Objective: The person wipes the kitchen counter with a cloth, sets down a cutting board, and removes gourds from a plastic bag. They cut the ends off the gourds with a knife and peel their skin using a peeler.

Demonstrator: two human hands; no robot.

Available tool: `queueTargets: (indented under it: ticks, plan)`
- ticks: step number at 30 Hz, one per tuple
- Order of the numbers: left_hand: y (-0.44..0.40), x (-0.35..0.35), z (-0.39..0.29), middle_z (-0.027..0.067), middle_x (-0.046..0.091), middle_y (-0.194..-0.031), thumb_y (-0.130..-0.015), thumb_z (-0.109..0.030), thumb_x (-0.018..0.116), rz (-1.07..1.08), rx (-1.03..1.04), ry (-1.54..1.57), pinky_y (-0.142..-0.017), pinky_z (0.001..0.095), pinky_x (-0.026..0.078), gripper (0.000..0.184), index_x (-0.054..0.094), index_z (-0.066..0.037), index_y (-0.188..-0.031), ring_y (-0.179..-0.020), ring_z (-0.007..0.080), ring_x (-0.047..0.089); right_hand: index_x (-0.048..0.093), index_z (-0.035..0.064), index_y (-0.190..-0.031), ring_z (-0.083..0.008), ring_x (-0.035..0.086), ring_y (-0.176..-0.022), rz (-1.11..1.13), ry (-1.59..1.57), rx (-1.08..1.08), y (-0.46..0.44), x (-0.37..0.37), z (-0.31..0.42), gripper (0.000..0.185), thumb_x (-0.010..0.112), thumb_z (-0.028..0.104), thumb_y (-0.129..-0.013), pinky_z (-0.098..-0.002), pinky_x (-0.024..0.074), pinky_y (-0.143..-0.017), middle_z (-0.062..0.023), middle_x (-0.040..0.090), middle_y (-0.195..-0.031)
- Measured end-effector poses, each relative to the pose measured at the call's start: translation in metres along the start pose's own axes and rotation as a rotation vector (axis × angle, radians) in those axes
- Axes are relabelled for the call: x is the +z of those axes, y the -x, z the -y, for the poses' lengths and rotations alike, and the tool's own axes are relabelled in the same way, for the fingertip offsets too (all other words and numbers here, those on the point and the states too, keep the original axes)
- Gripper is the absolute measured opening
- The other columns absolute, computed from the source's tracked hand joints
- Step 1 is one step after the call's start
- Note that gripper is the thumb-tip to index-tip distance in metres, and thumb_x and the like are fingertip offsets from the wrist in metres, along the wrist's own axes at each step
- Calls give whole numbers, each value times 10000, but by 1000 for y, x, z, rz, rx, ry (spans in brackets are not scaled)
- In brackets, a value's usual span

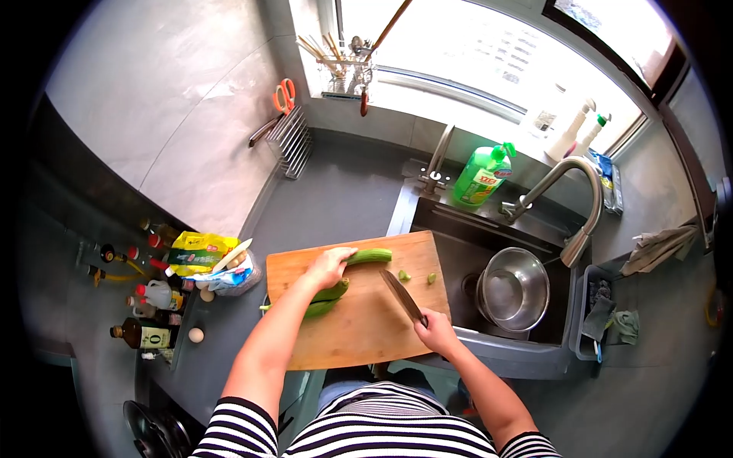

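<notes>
My left hand (330, 267) is closed around a long green vegetable (370, 256), zucchini-like, lying on the wooden cutting board (382, 336). Its right end sticks out past my fingers. Two more such green vegetables (322, 307) lie beneath my left wrist, partly hidden by the forearm. In my right hand (435, 330) is a kitchen knife (400, 293), gripped by the handle, its blade slanting up and left over the board. The blade is apart from the held vegetable. Small green cut pieces (404, 275) rest between the vegetable and the board's right side.
The board's right edge overlaps the sink (458, 229), where a steel bowl (515, 288) sits below a curved faucet (569, 172). Green dish soap (482, 177) stands behind. At left are bottles (153, 336), a loose egg (196, 335) and food bags (206, 256). Orange-handled scissors (284, 95) hang in a rack.
</notes>
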State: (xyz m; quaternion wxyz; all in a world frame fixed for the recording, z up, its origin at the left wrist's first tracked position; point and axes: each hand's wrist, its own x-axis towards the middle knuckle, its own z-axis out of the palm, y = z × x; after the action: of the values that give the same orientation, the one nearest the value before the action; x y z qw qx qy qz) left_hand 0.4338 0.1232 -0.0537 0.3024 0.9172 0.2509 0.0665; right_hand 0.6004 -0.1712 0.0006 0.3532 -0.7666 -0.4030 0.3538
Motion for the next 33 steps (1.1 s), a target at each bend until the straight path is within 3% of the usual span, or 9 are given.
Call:
queueTargets:
  ticks: [3, 8, 10, 13, 16, 22, 26, 27, 33]
  plan:
    - [36, -24, -21, 97, 648, -1126, -876, -180, 606, -275, 23, 88, -924, 394, 483, 299, 627, -93, -1161, -1085, 286, 598, 628, 19, -909, -354, 567, -568, 29, 26, -7, -7, 9, -3, 147, 577, 107, -802, -403, 438, -555, -208, 563, -625]
    - [94, -22, -27, 89, 661, -1032, -796, -343, 724, -152, -78, -1, -852, 401, 493, 376, 644, -88, -1062, -991, 275, 623, 641, 27, -936, -340, 568, -562, 62, 22, 31, -16, 13, 0, 172, 581, 122, -807, -398, 447, -562, -203, 560, -621]
    - [100, -12, -22, 78, 636, -1061, -782, -320, 733, -214, -20, -120, -833, 417, 495, 411, 625, -101, -1113, -1007, 273, 607, 640, 28, -943, -320, 568, -556, 79, 43, 39, -19, 12, 4, 177, 579, 129, -813, -396, 447, -564, -198, 556, -617]
    - [98, 0, -27, 78, 591, -1071, -773, -261, 740, -167, -94, -201, -830, 424, 489, 444, 599, -129, -1173, -1020, 287, 588, 638, 24, -942, -314, 561, -550, 98, 71, 31, -19, 8, 10, 178, 578, 134, -815, -393, 442, -560, -198, 556, -615]
    - [92, 1, -44, 70, 546, -1035, -759, -178, 739, -162, -174, -89, -806, 427, 475, 464, 595, -194, -1200, -978, 287, 581, 637, 22, -942, -306, 552, -541, 100, 69, 37, -15, 6, 10, 181, 581, 139, -817, -384, 435, -555, -194, 555, -611]
    - [52, 6, -76, 31, 514, -1007, -707, -164, 758, -251, -5, -366, -745, 402, 445, 581, 593, -327, -1240, -956, 229, 548, 641, 24, -955, -250, 515, -518, 29, -1, 82, 2, -3, -8, 185, 579, 144, -829, -364, 433, -553, -165, 532, -596]
    - [41, 41, -78, 24, 532, -1042, -744, -245, 759, -178, 39, -396, -780, 386, 449, 555, 584, -254, -1271, -972, 227, 543, 629, 18, -949, -234, 479, -513, -28, 15, 88, 15, -15, -8, 171, 574, 127, -830, -345, 436, -557, -166, 512, -599]
    - [39, 43, -79, 33, 540, -1067, -759, -295, 752, -139, 17, -425, -767, 397, 485, 535, 584, -207, -1259, -982, 233, 550, 625, 17, -946, -234, 479, -513, -37, 24, 82, 17, -18, -6, 167, 572, 125, -830, -345, 435, -556, -167, 511, -599]
    - [44, 39, -103, 69, 554, -1090, -789, -300, 733, 0, -200, -329, -738, 449, 525, 512, 565, -150, -1249, -982, 287, 574, 623, 36, -986, -286, 519, -528, -23, 15, 53, 24, -16, 3, 181, 570, 119, -834, -363, 444, -564, -180, 540, -619]
